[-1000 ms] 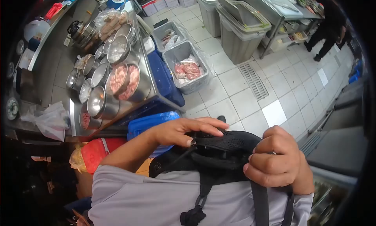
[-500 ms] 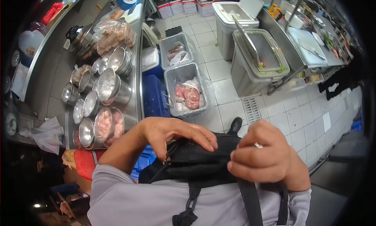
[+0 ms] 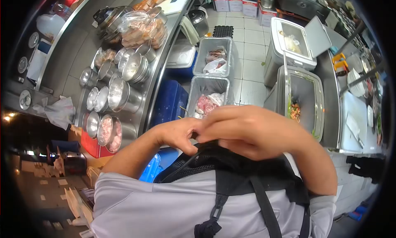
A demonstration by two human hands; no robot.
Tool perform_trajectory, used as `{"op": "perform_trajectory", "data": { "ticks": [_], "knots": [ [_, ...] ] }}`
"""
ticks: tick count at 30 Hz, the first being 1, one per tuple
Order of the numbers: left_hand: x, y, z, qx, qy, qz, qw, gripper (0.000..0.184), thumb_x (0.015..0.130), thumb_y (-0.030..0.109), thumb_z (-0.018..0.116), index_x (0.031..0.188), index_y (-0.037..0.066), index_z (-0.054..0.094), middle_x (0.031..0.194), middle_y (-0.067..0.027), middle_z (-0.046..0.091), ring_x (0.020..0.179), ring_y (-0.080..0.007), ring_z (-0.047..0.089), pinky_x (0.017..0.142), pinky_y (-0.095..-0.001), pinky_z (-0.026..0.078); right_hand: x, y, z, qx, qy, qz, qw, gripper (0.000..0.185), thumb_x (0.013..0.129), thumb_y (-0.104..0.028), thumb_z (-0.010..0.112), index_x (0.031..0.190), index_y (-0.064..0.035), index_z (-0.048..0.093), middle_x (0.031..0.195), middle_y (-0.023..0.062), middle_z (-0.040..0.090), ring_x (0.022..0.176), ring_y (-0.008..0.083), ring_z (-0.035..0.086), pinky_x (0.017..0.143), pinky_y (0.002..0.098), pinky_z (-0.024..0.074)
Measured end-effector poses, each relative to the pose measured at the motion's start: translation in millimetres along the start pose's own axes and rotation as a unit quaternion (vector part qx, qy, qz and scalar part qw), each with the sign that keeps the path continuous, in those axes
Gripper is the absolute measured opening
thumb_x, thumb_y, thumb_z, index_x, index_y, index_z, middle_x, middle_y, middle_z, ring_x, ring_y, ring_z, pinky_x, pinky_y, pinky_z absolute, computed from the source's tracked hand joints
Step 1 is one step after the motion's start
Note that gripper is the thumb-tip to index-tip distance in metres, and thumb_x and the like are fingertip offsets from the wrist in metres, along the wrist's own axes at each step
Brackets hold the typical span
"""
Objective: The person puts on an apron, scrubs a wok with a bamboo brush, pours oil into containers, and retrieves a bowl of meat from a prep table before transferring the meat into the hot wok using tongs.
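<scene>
My left hand [image 3: 180,134] is curled in front of my waist, its fingertips partly hidden where the hands meet. My right hand [image 3: 247,128] reaches across to it, slightly blurred, with fingers bent together against the left fingertips. Anything pinched between them is too small or too hidden to make out. Just below both hands is a black bag-like piece with mesh [image 3: 194,166], worn against my grey shirt [image 3: 173,207]. A black strap [image 3: 264,207] runs down from it.
Steel bowls [image 3: 119,93] and meat pots [image 3: 115,135] crowd the left steel counter, beside bagged meat [image 3: 144,30]. Lined grey tubs [image 3: 210,79] with meat stand on the floor by a blue box [image 3: 169,102]. Right are open grey bins [image 3: 305,102] and a cutting board with knife [image 3: 352,126].
My right hand has moved left and up to meet my left hand, which has lifted slightly off the black piece. The whole view has shifted, with surroundings appearing further right.
</scene>
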State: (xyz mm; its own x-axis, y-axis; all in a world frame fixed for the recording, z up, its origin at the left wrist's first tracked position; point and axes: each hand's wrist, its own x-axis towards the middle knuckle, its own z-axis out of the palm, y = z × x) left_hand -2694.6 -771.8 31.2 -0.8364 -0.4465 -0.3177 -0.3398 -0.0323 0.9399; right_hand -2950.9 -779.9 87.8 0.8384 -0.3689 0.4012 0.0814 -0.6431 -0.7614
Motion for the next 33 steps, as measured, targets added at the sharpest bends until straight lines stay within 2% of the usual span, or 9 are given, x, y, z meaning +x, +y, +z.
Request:
{"op": "perform_trajectory", "data": {
  "ticks": [1,2,7,8,13,16,22,30,33],
  "knots": [
    [8.8,2.5,-8.2,0.065,0.01,-0.033,0.997,0.057,0.057,0.014,0.064,0.113,0.007,0.061,0.104,-0.0064,0.064,0.096,-0.0188,0.059,0.083,-0.0306,0.047,8.3,22.4,1.8,0.051,-0.035,-0.027,0.998,0.03,0.077,0.004,0.061,0.107,-0.0005,0.064,0.105,0.0138,0.062,0.092,0.0319,0.061,0.08,0.0398,0.0493],
    [22.7,25.4,-12.2,0.143,0.054,0.041,0.987,0.046,0.06,0.013,0.069,0.105,0.003,0.062,0.091,-0.006,0.065,0.084,-0.018,0.061,0.077,-0.0307,0.048,14.0,41.4,0.0,0.098,-0.068,-0.052,0.992,0.031,0.08,0.002,0.061,0.11,-0.0011,0.063,0.107,0.0147,0.062,0.095,0.0329,0.061,0.083,0.0406,0.0489],
    [38.9,41.6,-68.0,0.049,-0.015,-0.135,0.99,0.034,0.072,0.012,0.074,0.101,-0.001,0.061,0.093,-0.008,0.063,0.086,-0.0149,0.059,0.076,-0.0303,0.049,25.0,103.6,-37.5,0.121,-0.124,-0.006,0.985,0.027,0.079,-0.003,0.064,0.106,-0.003,0.064,0.1,0.0152,0.062,0.094,0.0329,0.061,0.082,0.0398,0.0485],
    [45.4,41.7,-83.7,0.031,-0.035,-0.101,0.994,0.034,0.073,0.012,0.075,0.101,0.0,0.061,0.093,-0.007,0.061,0.085,-0.0145,0.058,0.075,-0.0297,0.049,29.2,116.2,-48.8,0.083,-0.124,0.001,0.989,0.024,0.078,-0.004,0.065,0.102,-0.0027,0.065,0.096,0.0153,0.062,0.092,0.033,0.061,0.08,0.0398,0.0486],
    [99.8,43.2,-157.8,0.013,0.007,-0.062,0.998,0.041,0.071,0.016,0.08,0.105,0.0,0.062,0.089,-0.0053,0.06,0.081,-0.0135,0.057,0.073,-0.0272,0.047,62.5,186.9,-114.9,0.053,-0.058,0.01,0.997,0.011,0.075,-0.007,0.067,0.083,-0.0007,0.065,0.084,0.0127,0.062,0.085,0.033,0.062,0.072,0.0422,0.0486],
    [125.3,29.6,-222.8,0.041,0.099,-0.025,0.994,0.024,0.077,0.015,0.073,0.093,0.001,0.062,0.08,-0.0088,0.059,0.074,-0.0197,0.057,0.065,-0.0307,0.045,93.2,232.0,-174.9,0.024,-0.051,0.023,0.998,0.009,0.074,-0.007,0.065,0.082,-0.0024,0.065,0.081,0.0113,0.061,0.084,0.0318,0.062,0.069,0.0418,0.0486],
    [180.0,111.0,-353.3,0.187,0.066,0.025,0.98,0.013,0.079,0.01,0.07,0.078,0.001,0.06,0.069,-0.01,0.053,0.061,-0.0288,0.054,0.054,-0.0354,0.042,135.0,273.4,-277.9,-0.075,0.101,-0.078,0.989,0.006,0.068,-0.01,0.063,0.071,-0.0055,0.06,0.077,0.0059,0.055,0.076,0.026,0.055,0.062,0.0382,0.0469],
    [247.2,147.1,-457.4,0.323,0.066,0.062,0.942,0.016,0.08,0.013,0.07,0.075,0.002,0.059,0.068,-0.011,0.053,0.061,-0.0318,0.055,0.055,-0.0394,0.043,162.4,335.5,-374.5,-0.13,0.138,-0.11,0.976,0.008,0.069,-0.012,0.061,0.075,-0.0065,0.059,0.079,0.0049,0.053,0.076,0.0257,0.054,0.063,0.0359,0.0456],
    [288.7,134.0,-498.3,0.243,0.093,0.034,0.965,0.011,0.078,0.008,0.067,0.078,0.0,0.059,0.068,-0.0138,0.056,0.063,-0.0316,0.057,0.057,-0.0388,0.043,159.8,376.2,-428.1,-0.145,0.125,-0.055,0.98,0.014,0.068,-0.007,0.064,0.082,-0.0069,0.062,0.081,0.0049,0.054,0.075,0.0256,0.054,0.063,0.036,0.0454]
  ]
}}
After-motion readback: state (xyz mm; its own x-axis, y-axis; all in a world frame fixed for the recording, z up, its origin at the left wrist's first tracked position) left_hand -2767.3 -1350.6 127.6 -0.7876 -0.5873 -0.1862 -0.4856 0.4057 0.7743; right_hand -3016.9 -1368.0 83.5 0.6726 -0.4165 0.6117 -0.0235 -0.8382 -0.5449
